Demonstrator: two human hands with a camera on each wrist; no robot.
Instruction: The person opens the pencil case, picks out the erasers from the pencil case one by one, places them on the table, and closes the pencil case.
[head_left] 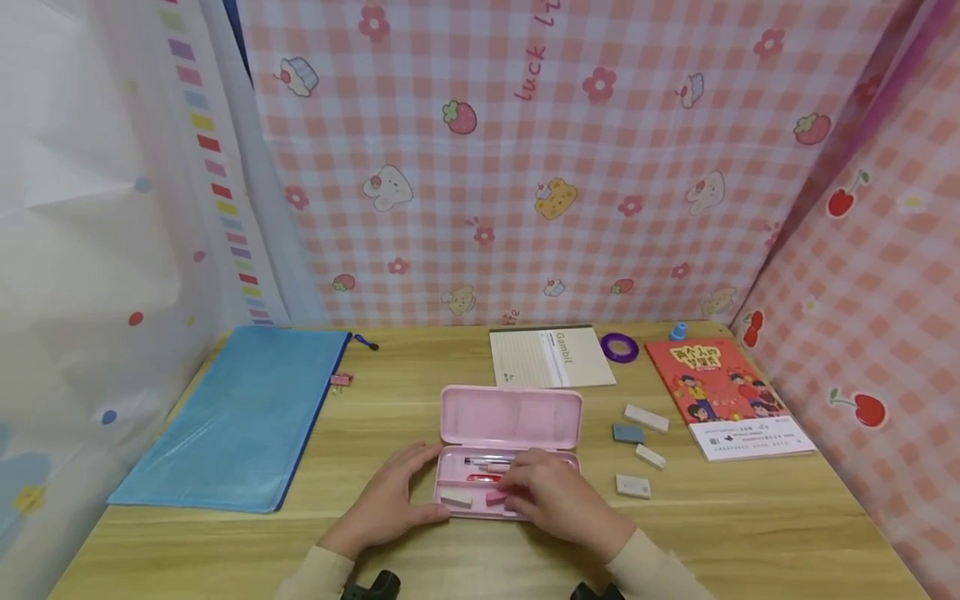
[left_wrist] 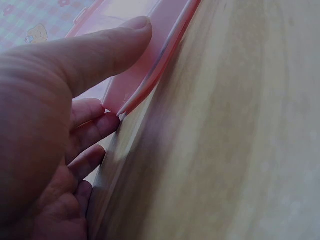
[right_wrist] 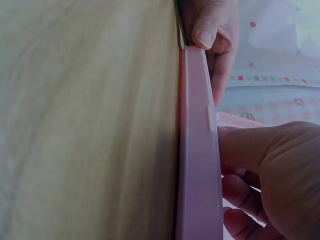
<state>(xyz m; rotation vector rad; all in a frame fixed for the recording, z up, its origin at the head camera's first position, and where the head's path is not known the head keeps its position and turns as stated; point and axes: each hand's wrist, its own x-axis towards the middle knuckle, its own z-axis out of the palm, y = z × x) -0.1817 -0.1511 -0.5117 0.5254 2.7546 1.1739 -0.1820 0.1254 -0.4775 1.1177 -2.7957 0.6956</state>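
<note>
An open pink pencil case (head_left: 512, 417) lies on the table with its lid tipped back. My left hand (head_left: 393, 496) holds its left end, thumb by the front corner and fingers along the side; the left wrist view shows that thumb (left_wrist: 115, 47) over the case. Inside, my right hand (head_left: 551, 496) pinches a pink eraser (head_left: 495, 497), partly hidden by the fingers. A white eraser (head_left: 456, 498) lies left of it in the front compartment. A pen (head_left: 486, 460) and a red item (head_left: 482, 478) lie behind. In the right wrist view, the case's front wall (right_wrist: 200, 150) hides my right fingertips.
Several erasers, among them a blue one (head_left: 627, 433) and a white one (head_left: 633, 486), lie right of the case. Behind are a notebook (head_left: 525, 358) and a purple tape roll (head_left: 619, 347). A red book (head_left: 723, 392) lies right, a blue zip folder (head_left: 240, 417) left.
</note>
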